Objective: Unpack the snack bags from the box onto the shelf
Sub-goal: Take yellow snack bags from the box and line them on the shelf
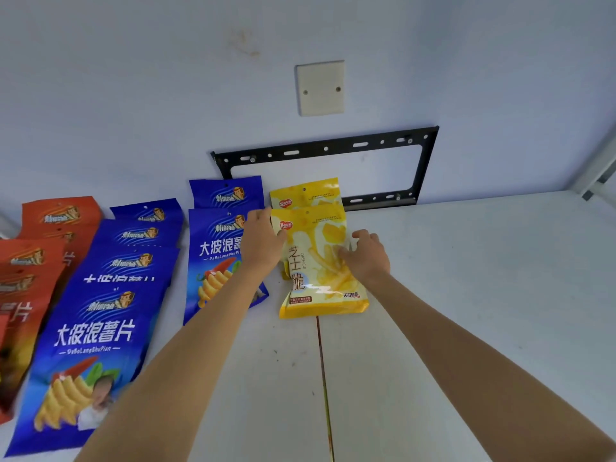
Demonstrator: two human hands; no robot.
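Note:
A yellow snack bag [320,291] lies flat on the white shelf [466,295], overlapping a second yellow bag [306,195] behind it. My left hand [263,238] rests on the front bag's upper left corner, fingers curled at its edge. My right hand [365,255] lies with spread fingers on the bag's right side. Left of them lie two blue snack bags in a column [213,261], a longer column of blue bags [96,328] and red bags [30,261] at the far left. The box is not in view.
A black metal wall bracket [326,148] and a white cover plate [320,87] sit on the wall behind the shelf. A seam [325,378] runs down the shelf's middle. A shelf post [600,171] stands at the far right.

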